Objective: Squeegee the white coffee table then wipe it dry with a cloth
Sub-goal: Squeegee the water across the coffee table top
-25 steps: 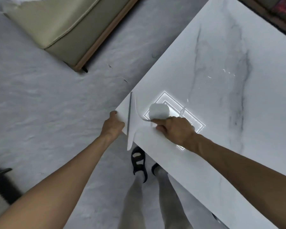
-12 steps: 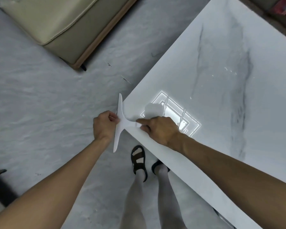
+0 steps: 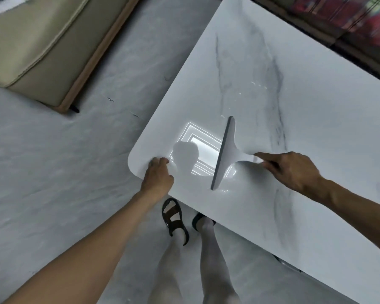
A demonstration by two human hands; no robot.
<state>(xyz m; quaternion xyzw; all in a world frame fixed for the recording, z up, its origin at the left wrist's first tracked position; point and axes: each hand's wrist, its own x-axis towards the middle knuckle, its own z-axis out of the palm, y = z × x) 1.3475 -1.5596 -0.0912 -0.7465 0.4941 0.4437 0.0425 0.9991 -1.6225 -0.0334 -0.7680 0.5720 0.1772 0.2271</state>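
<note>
The white marble-look coffee table (image 3: 272, 69) fills the right of the view, its rounded near corner at the centre. A white squeegee (image 3: 225, 153) with a grey blade lies across the top near that corner, its blade edge facing left. My right hand (image 3: 292, 170) holds the squeegee's handle from the right. My left hand (image 3: 158, 174) rests on the table's rounded corner, fingers curled over the edge, holding nothing. A few small water drops (image 3: 258, 84) glint further up the top. No cloth is in view.
A beige sofa (image 3: 42, 47) stands on the grey floor at the upper left. A dark shelf with red items (image 3: 349, 16) runs behind the table at the upper right. My legs and black sandals (image 3: 173, 218) stand beside the table's near edge.
The squeegee has moved from the table's left edge rightward onto the top with my right hand. My left hand left the blade and now rests on the corner.
</note>
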